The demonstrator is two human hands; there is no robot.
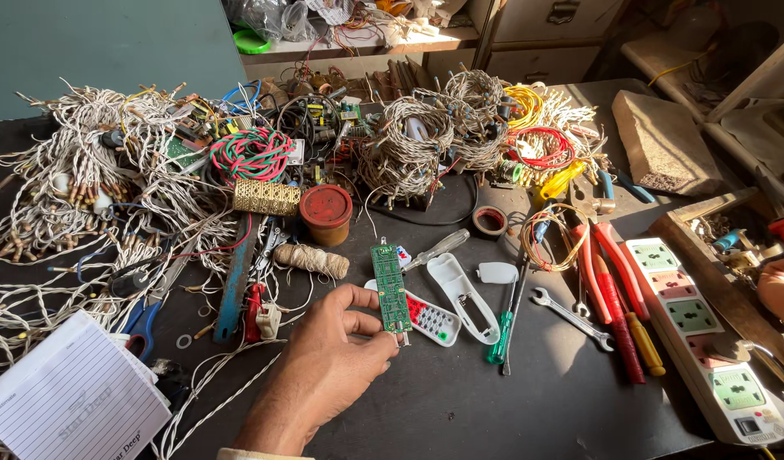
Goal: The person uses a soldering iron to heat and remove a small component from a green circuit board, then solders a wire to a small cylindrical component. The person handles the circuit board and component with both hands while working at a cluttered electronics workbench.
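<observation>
Circuit board [391,288] was out of the opened remote shell [460,295], pinched upright in left hand [324,368] above desk [460,400]; keypad [428,319] lay beneath, nothing reassembled; right hand [782,288] grip unclear.

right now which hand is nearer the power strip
The right hand. It sits at the frame's right edge, just above and beside the white power strip. The left hand is far off to the strip's left, holding a green circuit board.

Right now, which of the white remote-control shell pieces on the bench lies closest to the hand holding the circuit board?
The keypad half with red and green buttons: it lies right beside the green circuit board in the left hand. The hollow shell lies farther right.
</observation>
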